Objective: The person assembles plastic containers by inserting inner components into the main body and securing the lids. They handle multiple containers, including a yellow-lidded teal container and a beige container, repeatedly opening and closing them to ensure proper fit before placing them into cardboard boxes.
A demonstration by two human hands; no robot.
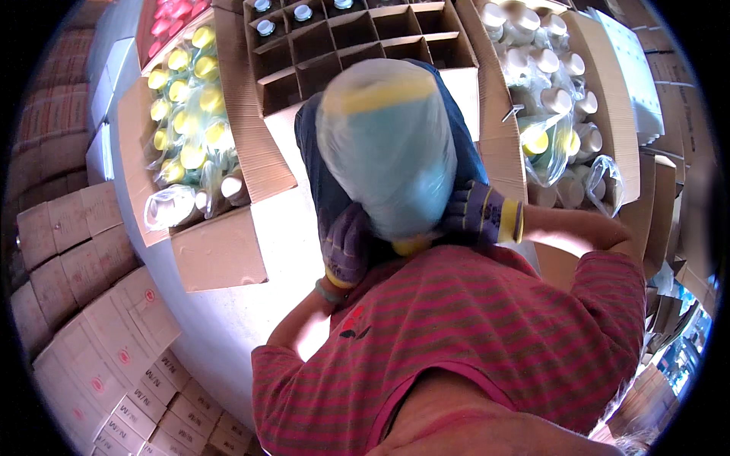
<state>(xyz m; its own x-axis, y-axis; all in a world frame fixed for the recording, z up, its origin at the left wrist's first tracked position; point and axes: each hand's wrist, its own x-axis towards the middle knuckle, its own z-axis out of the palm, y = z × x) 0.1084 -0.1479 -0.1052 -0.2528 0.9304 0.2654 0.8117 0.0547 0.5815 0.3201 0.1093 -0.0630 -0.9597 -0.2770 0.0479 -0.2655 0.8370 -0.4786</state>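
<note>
A large light-blue container (403,171) in clear plastic wrap lies across my lap, with a yellow band near its far end and a bit of yellow at its near end. Motion blurs its surface, and its exact kind is unclear. My left hand (347,245), in a purple-grey glove, curls against its near left side, the fingertips partly hidden. On the other side, my right hand (473,213), in a matching glove with a yellow cuff, presses against the wrapped container with bent fingers.
Ahead stands a divided carton (295,55) with a few blue-capped bottles (303,13) in its far cells. An open carton of yellow-capped bottles (182,121) is at left; one of mostly white-capped bottles (555,99) is at right. Stacked cartons (106,357) line the left side.
</note>
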